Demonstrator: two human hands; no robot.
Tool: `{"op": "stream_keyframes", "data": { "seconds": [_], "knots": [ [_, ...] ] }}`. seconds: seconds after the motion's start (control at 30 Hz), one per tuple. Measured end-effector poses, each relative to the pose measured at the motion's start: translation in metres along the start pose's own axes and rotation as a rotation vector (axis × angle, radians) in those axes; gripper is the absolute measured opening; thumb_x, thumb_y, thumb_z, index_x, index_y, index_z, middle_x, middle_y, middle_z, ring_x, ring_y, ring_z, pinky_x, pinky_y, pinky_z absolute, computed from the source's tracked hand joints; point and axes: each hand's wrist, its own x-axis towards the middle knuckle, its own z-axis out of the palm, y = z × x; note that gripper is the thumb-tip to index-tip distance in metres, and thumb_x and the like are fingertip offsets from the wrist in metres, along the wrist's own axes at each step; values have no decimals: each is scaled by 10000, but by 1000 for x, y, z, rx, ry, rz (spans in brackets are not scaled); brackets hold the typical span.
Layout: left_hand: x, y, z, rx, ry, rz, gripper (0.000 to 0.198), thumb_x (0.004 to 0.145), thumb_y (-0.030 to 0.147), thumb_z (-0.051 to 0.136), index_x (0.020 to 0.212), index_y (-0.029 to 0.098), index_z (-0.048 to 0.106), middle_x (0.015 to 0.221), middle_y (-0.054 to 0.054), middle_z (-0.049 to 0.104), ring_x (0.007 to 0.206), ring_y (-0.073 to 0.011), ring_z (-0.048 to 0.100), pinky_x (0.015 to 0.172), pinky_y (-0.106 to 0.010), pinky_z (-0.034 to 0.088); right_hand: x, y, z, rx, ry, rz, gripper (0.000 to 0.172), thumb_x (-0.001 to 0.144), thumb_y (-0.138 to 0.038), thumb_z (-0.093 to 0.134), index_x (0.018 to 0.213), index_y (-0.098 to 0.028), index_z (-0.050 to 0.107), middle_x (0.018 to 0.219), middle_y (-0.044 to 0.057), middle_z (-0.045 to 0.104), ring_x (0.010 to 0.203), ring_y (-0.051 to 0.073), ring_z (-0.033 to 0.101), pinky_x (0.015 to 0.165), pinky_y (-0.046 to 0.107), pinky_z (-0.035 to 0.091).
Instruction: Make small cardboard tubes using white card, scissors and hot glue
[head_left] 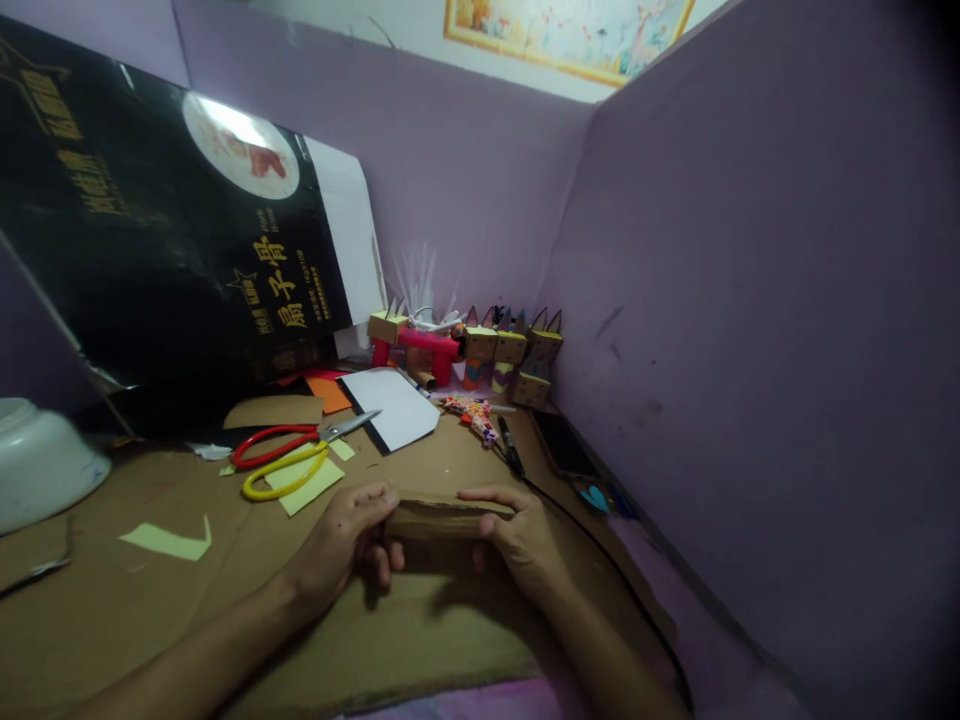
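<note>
Between my two hands is a folded piece of brown cardboard [442,522], held just above the cardboard sheet that covers the table. My left hand [364,535] pinches its left end, thumb on top and fingers curled below. At the right end, my right hand [521,530] grips it with the thumb in front and the index finger along the back edge. Beyond my left hand lie scissors [330,432] with one red and one yellow handle, blades partly open, over pale yellow paper [311,488]. A white sheet [394,405] lies behind them.
Cardboard figures with pointed ears [510,347] stand at the back near a pink tube frame [429,342]. A patterned glue gun [472,415] trails a black cable [611,570] down the right. A phone [564,445], white bowl [45,465] and large black box panel [180,230] flank the work area.
</note>
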Motion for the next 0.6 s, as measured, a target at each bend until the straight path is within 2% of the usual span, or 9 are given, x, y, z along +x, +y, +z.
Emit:
{"op": "stream_keyframes", "data": {
  "seconds": [0.1, 0.2, 0.33, 0.4, 0.5, 0.6],
  "knots": [
    [-2, 4, 1, -105, 17, 19, 368, 655, 483, 653, 665, 128, 557, 529, -4, 580, 409, -152, 576, 329, -225, 443, 1, 4, -2, 28, 16, -25, 361, 485, -341, 737, 781, -137, 710, 478, -3, 613, 292, 107, 505, 290, 182, 353],
    [-4, 10, 1, -169, 39, 14, 360, 633, 469, 672, 634, 124, 566, 557, -18, 599, 437, -154, 588, 356, -228, 456, 3, 9, -3, 51, -5, -41, 398, 492, -381, 757, 798, -130, 707, 496, 4, 619, 302, 107, 516, 295, 182, 369],
    [-7, 12, 0, 51, -9, 18, 280, 641, 361, 687, 726, 101, 627, 535, -32, 619, 410, -101, 541, 375, -174, 409, 5, 12, -5, 55, -26, -64, 502, 508, -500, 764, 835, -127, 695, 551, 11, 626, 321, 101, 529, 312, 185, 408],
    [-6, 11, -1, 131, -9, 20, 246, 632, 316, 695, 741, 102, 638, 527, -18, 611, 403, -78, 515, 387, -160, 390, 4, 12, -5, 41, -42, -68, 608, 498, -609, 732, 864, -128, 678, 620, 26, 635, 339, 98, 538, 327, 196, 441],
    [-5, 7, -2, 134, -44, -29, 256, 621, 334, 694, 723, 106, 639, 530, -8, 597, 408, -68, 497, 409, -166, 389, 4, 11, -4, 15, -43, -52, 738, 500, -721, 652, 974, -156, 626, 860, 72, 637, 400, 98, 563, 352, 236, 497],
    [-4, 4, -2, 176, -69, -74, 292, 595, 380, 698, 659, 106, 622, 527, -14, 587, 405, -79, 489, 402, -187, 383, 6, 10, -7, -42, 24, -96, 805, 549, -756, 584, 1117, -187, 535, 1062, 124, 591, 692, 208, 643, 377, 252, 523]
  ]
}}
